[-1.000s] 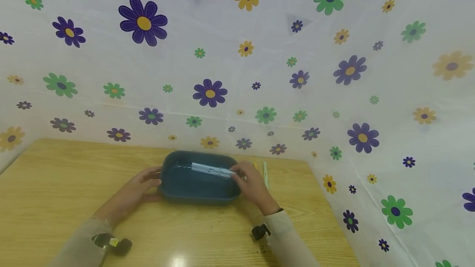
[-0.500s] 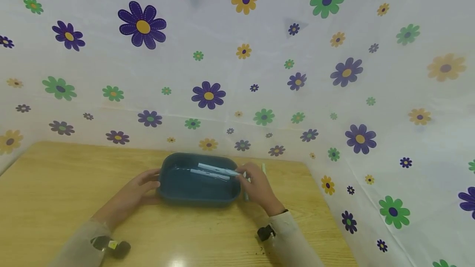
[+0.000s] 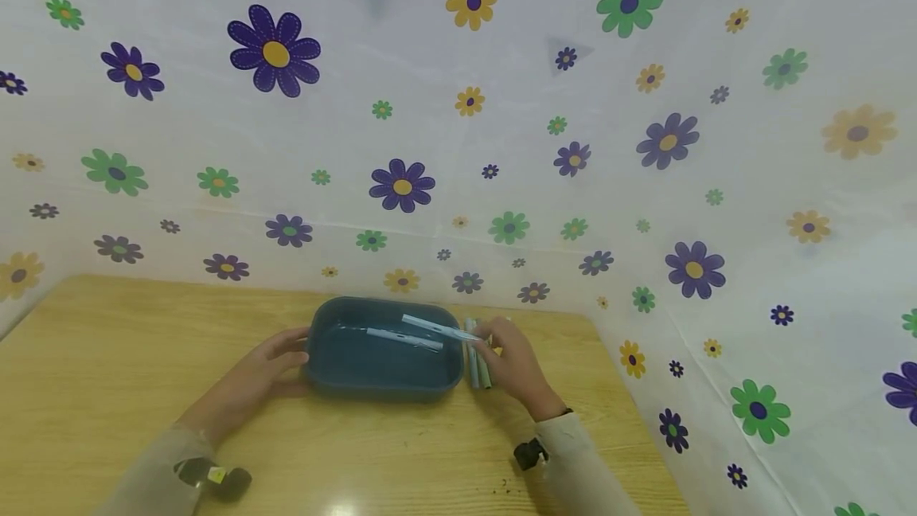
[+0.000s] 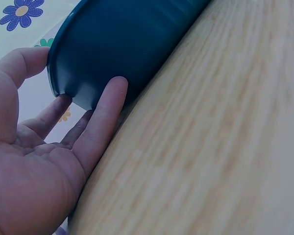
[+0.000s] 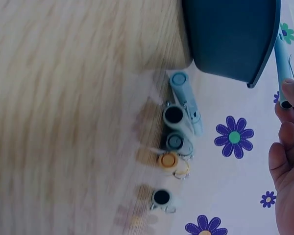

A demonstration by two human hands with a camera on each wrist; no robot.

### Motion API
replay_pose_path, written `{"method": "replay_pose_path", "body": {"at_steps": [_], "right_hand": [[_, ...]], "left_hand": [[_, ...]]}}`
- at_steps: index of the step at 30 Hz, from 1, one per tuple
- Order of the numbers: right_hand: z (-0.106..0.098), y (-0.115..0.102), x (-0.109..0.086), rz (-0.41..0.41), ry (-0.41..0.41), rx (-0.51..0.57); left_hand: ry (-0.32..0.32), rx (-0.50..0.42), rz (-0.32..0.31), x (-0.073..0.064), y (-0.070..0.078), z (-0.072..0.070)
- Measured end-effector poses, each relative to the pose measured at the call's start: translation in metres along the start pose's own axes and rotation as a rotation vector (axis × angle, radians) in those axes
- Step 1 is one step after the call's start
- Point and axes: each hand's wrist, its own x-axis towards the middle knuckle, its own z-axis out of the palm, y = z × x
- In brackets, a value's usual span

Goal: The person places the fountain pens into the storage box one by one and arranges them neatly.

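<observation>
A dark blue-green plastic bin (image 3: 387, 388) stands on the wooden table. Its left end is touched by my left hand (image 3: 251, 373), whose fairly straight fingers (image 4: 105, 105) rest against the wall and rim. My right hand (image 3: 516, 365) pinches the near end of a light blue pen (image 3: 433, 326), also seen in the right wrist view as a blue pen (image 5: 282, 63). That pen slants over the bin's right rim. Another light blue pen (image 3: 404, 338) lies inside the bin. Just right of the bin, several capped pens (image 3: 473, 369) lie side by side, partly hidden by my right hand.
In the right wrist view the loose pens include a light blue pen (image 5: 182, 90), an orange pen (image 5: 169, 160) and a pale pen with a dark end (image 5: 161, 197). A flowered sheet (image 3: 401, 102) hangs behind the table (image 3: 143, 365) and along its right side.
My right hand has moved right, sliding the pinched pen away from the one in the bin and partly over the rim. More loose pens show beside the bin. The left hand stays put.
</observation>
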Motion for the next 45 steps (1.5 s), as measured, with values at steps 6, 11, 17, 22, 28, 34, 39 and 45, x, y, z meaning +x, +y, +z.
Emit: {"method": "replay_pose_path", "body": {"at_steps": [6,11,17,22,28,34,39,45], "right_hand": [[-0.005,0.007,-0.004,0.015,0.016,-0.001],[-0.009,0.011,-0.008,0.010,0.049,0.011],[-0.013,0.016,-0.010,0.022,0.049,-0.017],[-0.020,0.016,-0.013,0.031,0.041,-0.022],[-0.028,0.021,-0.017,0.050,0.048,-0.029],[-0.033,0.027,-0.021,0.103,0.060,-0.040],[-0.038,0.029,-0.024,0.168,0.089,-0.066],[-0.041,0.035,-0.025,0.230,0.117,-0.131]], "left_hand": [[0.010,0.011,-0.006,0.000,0.001,0.000],[0.011,0.011,-0.011,0.000,0.001,0.000],[0.005,0.030,-0.011,0.000,0.002,-0.001],[0.005,0.034,-0.012,0.001,0.003,0.000],[0.000,0.026,-0.009,0.002,0.003,0.001],[-0.003,0.028,-0.007,0.002,0.003,0.002],[0.005,0.020,-0.010,0.001,0.001,0.002],[0.005,-0.011,-0.012,0.000,0.000,0.002]]}}
